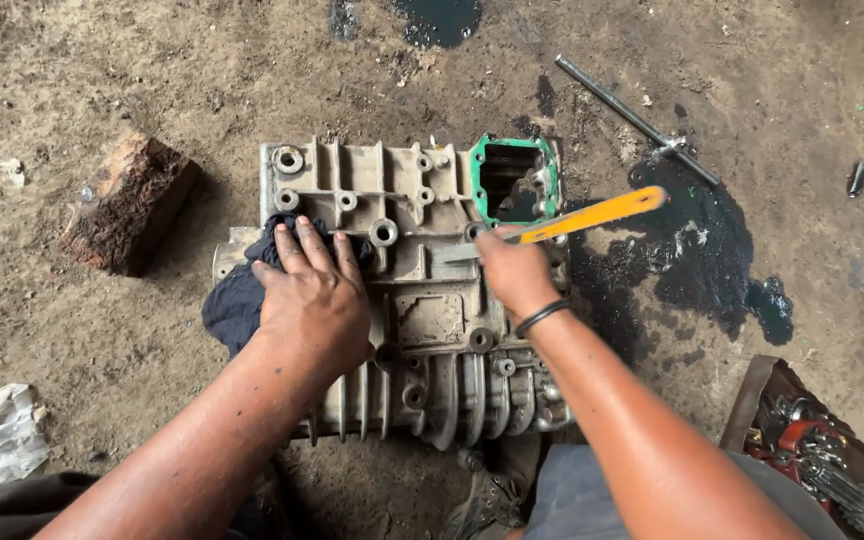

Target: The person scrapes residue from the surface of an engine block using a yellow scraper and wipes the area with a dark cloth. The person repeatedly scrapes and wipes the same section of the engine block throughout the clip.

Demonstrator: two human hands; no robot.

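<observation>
Both my forearms run in from the bottom edge. My left hand [310,298] presses a dark rag [237,300] flat, fingers spread, onto the casing [422,300] on the dirt floor [102,90]. My right hand [512,270] clamps a yellow-handled tool [582,215]; its tip is unclear.

We see soft, even daylight with only faint shadows, a dull sheen on the black oil puddle [697,235], sharp focus mid-frame, and slight wide-angle stretching at the edges.
</observation>
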